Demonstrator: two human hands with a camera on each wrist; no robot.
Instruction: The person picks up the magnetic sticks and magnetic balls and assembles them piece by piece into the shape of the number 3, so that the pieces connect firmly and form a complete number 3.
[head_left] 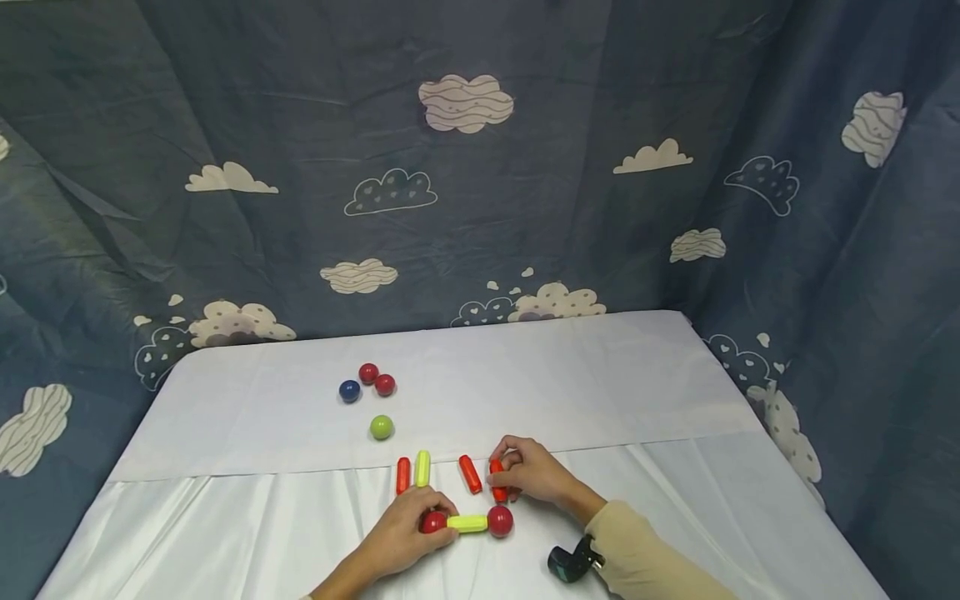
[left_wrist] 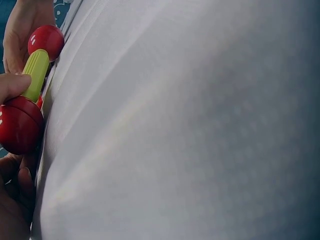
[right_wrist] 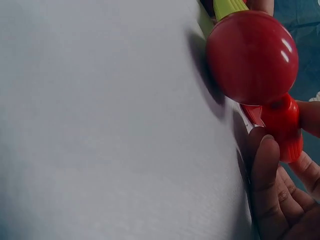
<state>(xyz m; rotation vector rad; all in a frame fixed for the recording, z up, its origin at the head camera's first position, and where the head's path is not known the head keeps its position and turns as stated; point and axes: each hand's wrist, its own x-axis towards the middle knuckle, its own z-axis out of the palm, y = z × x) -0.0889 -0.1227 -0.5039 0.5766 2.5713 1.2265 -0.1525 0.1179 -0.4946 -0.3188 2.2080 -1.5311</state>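
A yellow-green ridged stick (head_left: 468,523) joins two red balls, one at each end. My left hand (head_left: 405,529) grips the left red ball (head_left: 433,522), and its thumb reaches onto the stick in the left wrist view. Between the thumb and fingers of my right hand (head_left: 536,471) is a red stick (head_left: 498,482). Its near end is right at the right red ball (head_left: 500,521). The right wrist view shows this red stick (right_wrist: 286,127) close up, lined up against the ball (right_wrist: 252,57).
Another red stick (head_left: 470,474) lies left of my right hand. Beyond my left hand lie a red stick (head_left: 403,475) and a yellow-green stick (head_left: 422,468). Farther back are a green ball (head_left: 382,427), a blue ball (head_left: 349,391) and two red balls (head_left: 368,373) on the white cloth (head_left: 600,375).
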